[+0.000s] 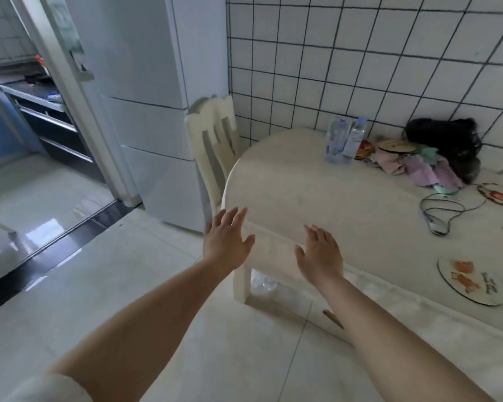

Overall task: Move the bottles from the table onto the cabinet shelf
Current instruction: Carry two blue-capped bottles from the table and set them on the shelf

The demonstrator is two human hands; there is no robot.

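Two clear plastic bottles stand side by side at the far edge of the cream table, close to the tiled wall: a wider one on the left and a slimmer one with a white label on the right. My left hand is stretched out with straight fingers just off the table's near left edge. Over the near rim of the table hovers my right hand, fingers spread. Both hands are empty and well short of the bottles. No cabinet shelf is in sight.
A cream chair stands between the table and a white fridge. On the table lie a black bag, pastel cloths, a grey cable and round coasters. A doorway at left opens onto a kitchen counter.
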